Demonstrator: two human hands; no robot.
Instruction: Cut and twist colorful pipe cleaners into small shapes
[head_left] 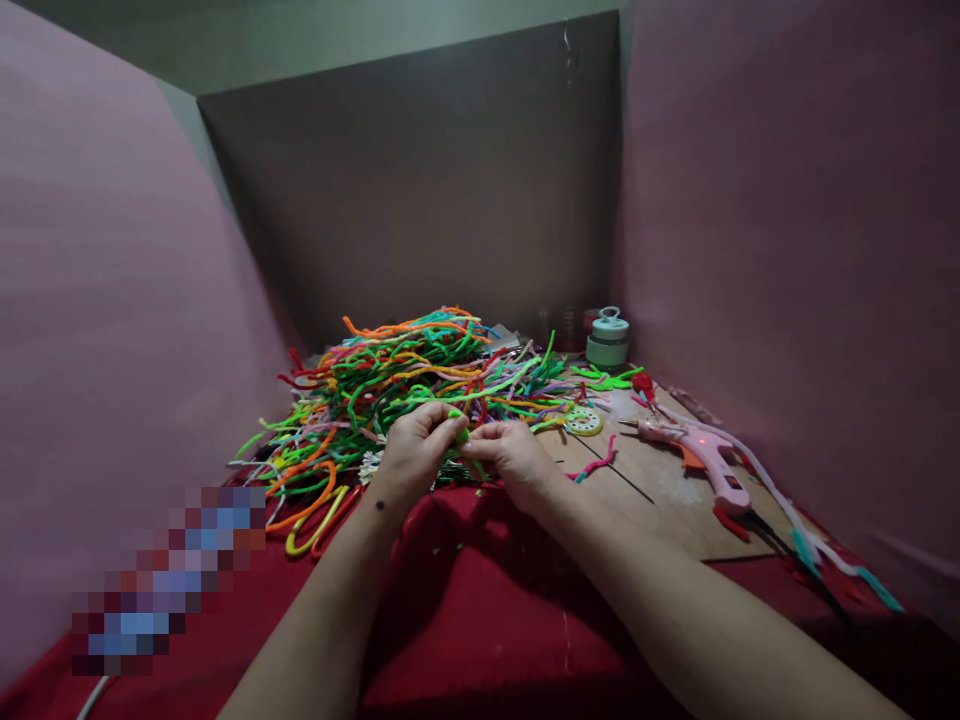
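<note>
As the head view shows, the left hand (pixel 420 440) and the right hand (pixel 517 460) meet at the near edge of a heap of fuzzy stems (pixel 420 372), above the red-draped worktop (pixel 480 640). Each is nearly closed, thumb against forefinger, and together they pinch a small bright green piece (pixel 463 436). Part of it pokes out above the left thumb; the rest is hidden, so its shape cannot be told. Work on this piece looks partway: both hands hold it, and it is not set down. A few green scraps (pixel 436 550) lie below, perhaps trimmings. Most of the stems lie loose and appear unused. To the right, on a board (pixel 682 530), rest a pink glue gun (pixel 716 465) with a small light glowing, a yellow ring (pixel 583 421), a dark wire (pixel 626 478) and a short pink stem (pixel 598 463). Farther back stands a pale green jar (pixel 607 345); a red piece (pixel 643 384) nearby may be finished, though it is too small to judge.
</note>
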